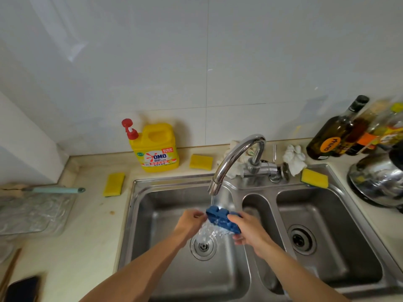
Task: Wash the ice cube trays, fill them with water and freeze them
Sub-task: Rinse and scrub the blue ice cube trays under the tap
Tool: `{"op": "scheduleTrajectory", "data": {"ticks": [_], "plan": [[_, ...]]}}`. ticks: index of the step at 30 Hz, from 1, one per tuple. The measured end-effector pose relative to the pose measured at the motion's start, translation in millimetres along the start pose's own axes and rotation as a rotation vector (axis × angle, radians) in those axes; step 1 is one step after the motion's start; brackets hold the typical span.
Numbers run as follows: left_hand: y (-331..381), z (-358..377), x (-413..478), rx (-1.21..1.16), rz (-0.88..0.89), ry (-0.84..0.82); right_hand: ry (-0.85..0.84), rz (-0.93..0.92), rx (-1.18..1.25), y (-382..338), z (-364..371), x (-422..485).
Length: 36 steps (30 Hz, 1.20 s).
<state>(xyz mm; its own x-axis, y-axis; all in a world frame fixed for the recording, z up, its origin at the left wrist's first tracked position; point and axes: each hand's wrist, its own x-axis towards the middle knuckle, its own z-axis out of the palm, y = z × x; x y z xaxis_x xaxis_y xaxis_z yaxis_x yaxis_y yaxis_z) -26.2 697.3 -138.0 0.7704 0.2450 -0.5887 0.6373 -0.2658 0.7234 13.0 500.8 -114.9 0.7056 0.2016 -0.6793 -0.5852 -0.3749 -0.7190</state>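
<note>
head view — a blue ice cube tray (220,219) held over the left basin of a double steel sink (139,192), directly beneath the spout of a curved chrome faucet (237,153). running water (208,233) strikes the tray and splashes off it above the left drain (203,245). the tray hangs clear of the basin floor.

left hand (189,222): fingers pressed together, pinching the tray's left end. right hand (248,231): fingers curled round the tray's right end, thumb on top. both forearms reach in from the lower edge.

on the surface (87,236) behind the sink, a yellow detergent bottle (156,149) with a red pump stands against the tiled wall. one yellow sponge (114,184) lies just left of the sink's far corner, a second sponge (201,161) beside the bottle, a third sponge (314,178) on the rim behind the right basin. a crumpled white cloth (294,158) lies near the faucet base. dark glass bottles (333,131) stand at the far right, a shiny metal pot (379,179) just in front of them. at left — a clear ridged mat (32,212) with a teal handle (56,190) along its far edge, and a dark phone (21,288) in the lower corner.
</note>
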Motion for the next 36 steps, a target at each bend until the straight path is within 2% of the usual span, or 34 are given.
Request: {"op": "scheduleTrajectory", "data": {"ticks": [7,11,17,20,24,31,33,34,36], "plan": [[-11,0,-6,0.233,-0.014,-0.046,0.106,-0.246,-0.201,23,-12,-23],[1,8,-4,0.282,0.034,-0.072,0.263,-0.417,-0.276,9,-29,-38],[25,38,-8,0.352,0.178,-0.146,0.481,-0.583,-0.267,-18,-72,-68],[35,56,-11,0.326,0.185,-0.172,0.586,-0.742,-0.264,-35,-97,-91],[47,69,-15,0.421,0.251,-0.204,0.686,-0.892,-0.274,-55,-131,-114],[67,91,-15,0.426,0.254,-0.150,0.836,-1.103,-0.152,-62,-193,-120],[74,104,-16,0.413,0.262,-0.125,0.843,-1.113,-0.189,-40,-210,-107],[78,112,-17,0.408,0.261,-0.110,0.823,-1.056,-0.222,-23,-217,-98],[85,130,-21,0.402,0.244,-0.100,0.750,-0.812,-0.360,26,-234,-76]]}}
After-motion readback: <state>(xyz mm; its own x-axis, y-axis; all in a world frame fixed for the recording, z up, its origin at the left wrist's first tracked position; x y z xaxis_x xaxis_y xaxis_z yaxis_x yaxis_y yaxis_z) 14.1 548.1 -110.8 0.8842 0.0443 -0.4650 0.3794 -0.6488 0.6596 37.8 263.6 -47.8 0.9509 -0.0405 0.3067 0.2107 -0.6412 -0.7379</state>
